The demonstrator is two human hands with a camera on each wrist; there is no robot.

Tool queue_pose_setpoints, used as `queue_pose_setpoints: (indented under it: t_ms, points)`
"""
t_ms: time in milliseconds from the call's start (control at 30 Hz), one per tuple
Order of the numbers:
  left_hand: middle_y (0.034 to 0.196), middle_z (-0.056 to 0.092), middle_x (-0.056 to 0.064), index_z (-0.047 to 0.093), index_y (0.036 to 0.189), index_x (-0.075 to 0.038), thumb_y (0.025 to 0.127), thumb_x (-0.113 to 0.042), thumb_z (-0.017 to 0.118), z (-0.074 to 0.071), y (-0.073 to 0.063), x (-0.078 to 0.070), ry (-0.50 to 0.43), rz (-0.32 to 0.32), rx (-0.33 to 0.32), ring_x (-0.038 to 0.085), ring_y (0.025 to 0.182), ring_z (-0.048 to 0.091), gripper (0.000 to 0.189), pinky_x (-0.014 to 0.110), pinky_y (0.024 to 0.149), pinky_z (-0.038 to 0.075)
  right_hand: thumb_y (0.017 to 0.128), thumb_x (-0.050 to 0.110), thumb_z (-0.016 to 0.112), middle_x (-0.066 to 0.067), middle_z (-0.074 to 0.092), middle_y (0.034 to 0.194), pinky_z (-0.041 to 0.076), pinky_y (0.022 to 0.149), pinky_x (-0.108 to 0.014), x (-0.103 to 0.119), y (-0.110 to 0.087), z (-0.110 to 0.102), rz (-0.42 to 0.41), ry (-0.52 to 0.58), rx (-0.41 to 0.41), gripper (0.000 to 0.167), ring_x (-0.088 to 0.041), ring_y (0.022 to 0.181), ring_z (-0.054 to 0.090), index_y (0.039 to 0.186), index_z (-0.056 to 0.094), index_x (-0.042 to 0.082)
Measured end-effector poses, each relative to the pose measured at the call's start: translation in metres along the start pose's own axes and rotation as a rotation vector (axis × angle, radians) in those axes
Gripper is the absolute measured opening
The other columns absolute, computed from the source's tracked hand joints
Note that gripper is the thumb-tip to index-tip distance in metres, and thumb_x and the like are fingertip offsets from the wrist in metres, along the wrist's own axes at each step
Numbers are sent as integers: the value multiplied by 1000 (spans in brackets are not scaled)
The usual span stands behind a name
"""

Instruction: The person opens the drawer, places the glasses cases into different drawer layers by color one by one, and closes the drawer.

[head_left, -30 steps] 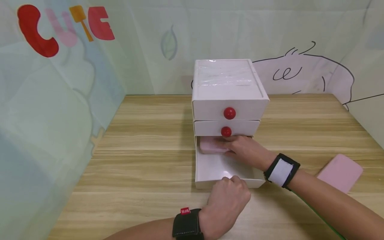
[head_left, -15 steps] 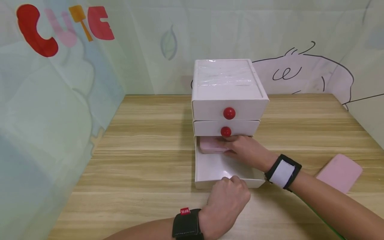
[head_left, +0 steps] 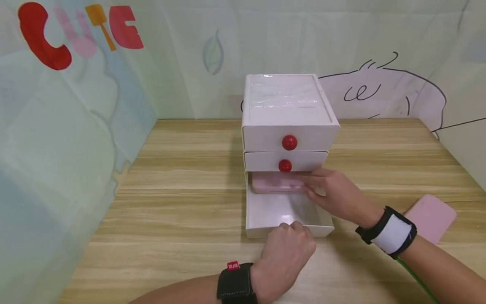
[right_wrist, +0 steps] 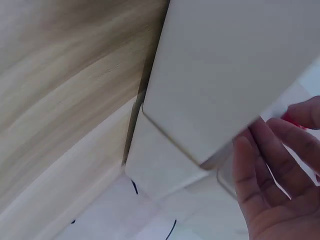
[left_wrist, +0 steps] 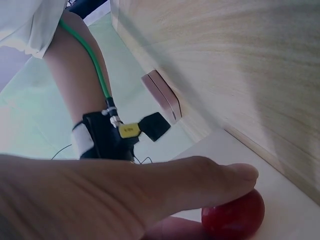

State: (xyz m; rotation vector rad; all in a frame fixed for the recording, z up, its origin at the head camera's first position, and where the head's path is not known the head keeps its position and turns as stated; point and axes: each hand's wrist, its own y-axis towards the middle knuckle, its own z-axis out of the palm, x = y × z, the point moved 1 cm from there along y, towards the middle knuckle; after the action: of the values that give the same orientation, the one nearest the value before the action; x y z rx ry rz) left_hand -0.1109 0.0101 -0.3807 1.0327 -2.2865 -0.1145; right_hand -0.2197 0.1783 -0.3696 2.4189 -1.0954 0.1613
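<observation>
The bottom drawer (head_left: 258,232) of a white drawer unit (head_left: 262,139) is pulled out. Thumb and fingers of my left hand (head_left: 284,257) grip its red knob (left_wrist: 235,217), which the hand hides in the head view. A pink, round-cornered case (head_left: 275,183) lies flat at the back of the drawer, partly under the drawer above. My right hand (head_left: 341,194) reaches over the drawer's right side, its fingertips at the right end of this case. In the right wrist view the fingers (right_wrist: 246,175) are extended and spread beside the drawer wall.
A second pink case (head_left: 433,217) lies on the wooden table (head_left: 182,202) to the right, partly behind the right wrist; the left wrist view shows a seam along its side. Two upper drawers with red knobs (head_left: 290,142) are closed. Printed cloth (head_left: 182,63) hangs behind.
My right hand has drawn back to the right, from over the pink case to its right end, uncovering more of it. The left hand keeps its hold on the knob.
</observation>
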Motion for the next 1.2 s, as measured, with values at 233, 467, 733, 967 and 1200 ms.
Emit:
queue_pose_setpoints:
  t_ms: [233,467,733,967,1200]
  points:
    - [63,60,-9,71,76,-21,86,-20,71,-2,1,2,-32,31,62,1,56,55,10,19,47,43,85,8,79,-4,75,87,57,62,-32,-2,-24,-18,22,-59,-146,20,-15,76,68,105,79,3]
    - [62,59,-9,69,74,-20,84,-20,73,-2,1,2,-33,36,74,1,56,55,11,19,47,44,89,9,75,0,73,83,50,58,-26,-10,-54,-36,126,-115,-234,11,-14,75,66,97,79,6]
    - [61,57,-8,67,70,-19,81,-17,73,-1,1,1,-39,24,61,1,55,54,13,18,46,44,97,24,68,-7,74,90,42,54,-23,-26,-92,-56,361,-171,-223,21,-9,65,57,100,79,6]
    - [61,58,-7,70,73,-18,81,-18,75,-1,1,2,-59,15,57,1,55,54,9,19,45,43,98,40,64,-28,67,97,45,52,-39,-50,-125,-66,563,-245,-144,50,-34,74,64,118,68,-5]
    - [61,57,-8,69,72,-19,79,-18,75,-1,0,1,-48,13,54,2,55,53,9,19,44,41,93,53,65,-47,55,109,46,54,-63,-71,-156,-65,658,-336,-83,72,-56,90,55,121,61,-13]
